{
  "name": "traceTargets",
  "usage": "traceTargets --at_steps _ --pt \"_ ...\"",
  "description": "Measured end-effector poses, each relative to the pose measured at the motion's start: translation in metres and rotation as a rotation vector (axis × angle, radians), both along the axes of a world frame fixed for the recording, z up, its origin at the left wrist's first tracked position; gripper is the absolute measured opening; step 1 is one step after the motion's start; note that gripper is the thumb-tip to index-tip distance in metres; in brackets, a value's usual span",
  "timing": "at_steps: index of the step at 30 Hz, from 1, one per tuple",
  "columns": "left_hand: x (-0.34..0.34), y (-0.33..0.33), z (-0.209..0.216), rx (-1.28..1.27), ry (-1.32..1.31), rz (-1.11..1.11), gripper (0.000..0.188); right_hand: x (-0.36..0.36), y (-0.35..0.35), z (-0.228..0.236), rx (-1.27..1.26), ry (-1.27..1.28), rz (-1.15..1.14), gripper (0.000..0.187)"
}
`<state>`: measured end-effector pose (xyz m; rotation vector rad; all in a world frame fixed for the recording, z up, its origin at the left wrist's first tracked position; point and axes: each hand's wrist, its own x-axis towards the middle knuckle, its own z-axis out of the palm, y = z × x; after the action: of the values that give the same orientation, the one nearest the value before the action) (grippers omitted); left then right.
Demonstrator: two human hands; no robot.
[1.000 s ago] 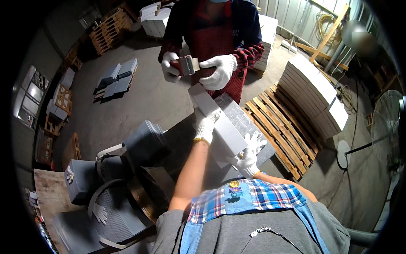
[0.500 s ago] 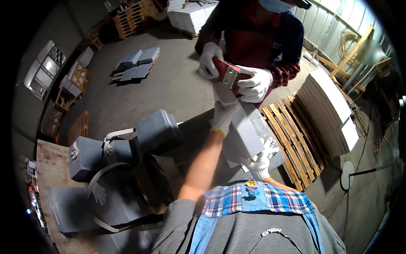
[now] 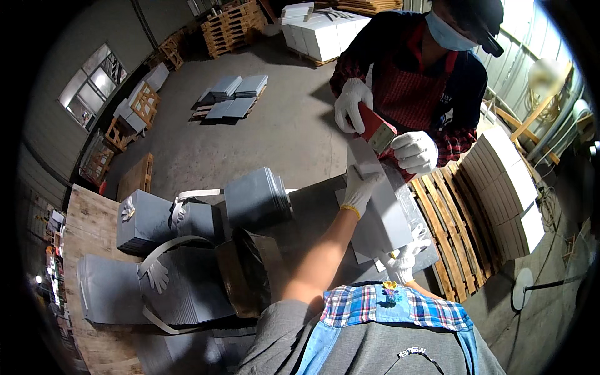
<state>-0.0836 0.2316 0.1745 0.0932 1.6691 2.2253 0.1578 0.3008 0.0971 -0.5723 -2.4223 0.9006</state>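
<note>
Gloved hands at edges of grey panel, wide floor beyond

A hand could pass over the dark worktop between the gray pile and the left arm. The brown box blocks the near left side; another person blocks the far end.

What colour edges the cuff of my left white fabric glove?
The cuff edge is yellow, clearest in the head view.
</note>
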Motion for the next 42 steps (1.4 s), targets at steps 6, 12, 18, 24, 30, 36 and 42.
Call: traceTargets --at_steps 6,12,18,24,30,36,42 --pt "-0.004 -0.001 0.002 -0.229 0.071 -0.041 0.065 0.0 -0.001 0.004 0.013 -0.029 0.003 0.123" --pt "0.0 0.003 -0.002 -0.267 0.089 -0.012 0.071 0.001 -0.002 0.002 0.031 -0.044 0.01 0.123" --pt "0.006 -0.002 0.008 -0.027 0.064 -0.02 0.067 0.001 -0.003 0.005 0.04 -0.064 0.004 0.122" --pt "0.0 -0.001 0.0 -0.149 0.02 -0.017 0.081 0.0 -0.002 0.008 0.072 -0.087 0.009 0.122" --pt "-0.001 -0.002 0.003 -0.151 0.021 -0.033 0.074 -0.001 0.001 0.006 0.152 -0.118 0.023 0.121" --pt "0.001 0.001 -0.001 -0.15 0.018 -0.009 0.074 -0.001 0.002 -0.006 0.057 -0.069 0.004 0.118" --pt "-0.006 0.006 -0.01 -0.183 0.113 -0.053 0.081 -0.003 -0.002 0.038 -0.347 -0.236 0.016 0.089"
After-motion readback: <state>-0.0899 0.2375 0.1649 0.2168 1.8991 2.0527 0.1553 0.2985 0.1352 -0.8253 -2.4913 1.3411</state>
